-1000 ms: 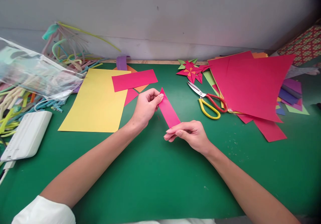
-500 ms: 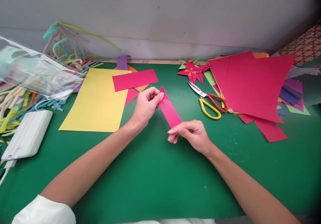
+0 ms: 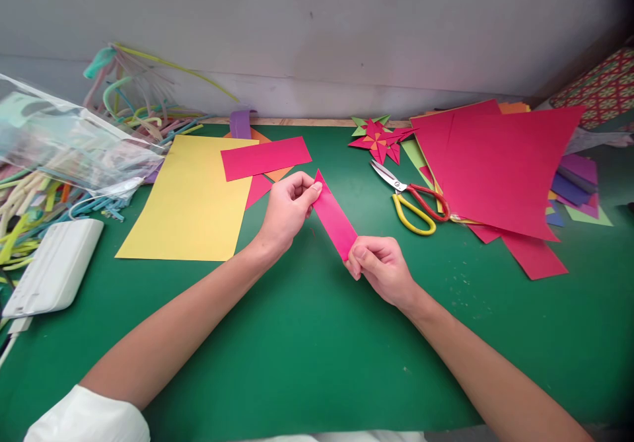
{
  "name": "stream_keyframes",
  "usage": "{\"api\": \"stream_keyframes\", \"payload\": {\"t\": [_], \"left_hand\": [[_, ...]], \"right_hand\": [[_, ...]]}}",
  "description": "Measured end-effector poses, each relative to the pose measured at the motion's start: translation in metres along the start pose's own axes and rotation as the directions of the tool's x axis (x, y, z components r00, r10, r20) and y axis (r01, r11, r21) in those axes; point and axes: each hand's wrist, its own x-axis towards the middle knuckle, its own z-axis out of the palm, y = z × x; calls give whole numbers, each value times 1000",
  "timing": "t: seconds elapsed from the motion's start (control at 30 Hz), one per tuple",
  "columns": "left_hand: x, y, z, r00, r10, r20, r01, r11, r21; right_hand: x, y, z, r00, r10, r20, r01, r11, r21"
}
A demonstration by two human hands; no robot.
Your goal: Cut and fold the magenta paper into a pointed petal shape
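Observation:
A narrow strip of pink-red paper (image 3: 334, 219) slants between my two hands, raised over the green table. My left hand (image 3: 290, 207) pinches its upper end between thumb and fingers. At the lower end, my right hand (image 3: 380, 263) has its fingers curled round the corner, thumb on top. Just behind my left hand lies a wider red paper strip (image 3: 266, 158), partly over a yellow sheet (image 3: 191, 197). Scissors (image 3: 409, 197) with one red and one yellow handle rest right of the strip, blades partly apart.
Red and green paper stars (image 3: 380, 139) lie near the wall. A stack of red sheets (image 3: 495, 171) fills the right side, with coloured scraps (image 3: 577, 184) beyond it. On the left are a white power bank (image 3: 57, 263), pipe cleaners (image 3: 30, 211) and a clear plastic bag (image 3: 74, 141).
My right hand's fingers, stretched out under the strip before, have curled in and closed on its lower end. My left hand keeps its pinch in nearly the same place.

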Motion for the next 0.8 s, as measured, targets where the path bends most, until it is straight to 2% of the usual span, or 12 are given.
{"api": "stream_keyframes", "payload": {"t": [0.23, 0.57, 0.8], "left_hand": [[1, -1, -1, 1000, -1, -12, 1, 1000, -1], [1, 3, -1, 1000, 6, -11, -6, 1000, 5], [0, 3, -1, 1000, -10, -13, 10, 1000, -25]], "right_hand": [[0, 1, 0, 1000, -5, 31, 4, 1000, 4], [-1, -4, -2, 1000, -16, 18, 18, 992, -126], [-2, -2, 0, 1000, -3, 13, 3, 999, -38]]}}
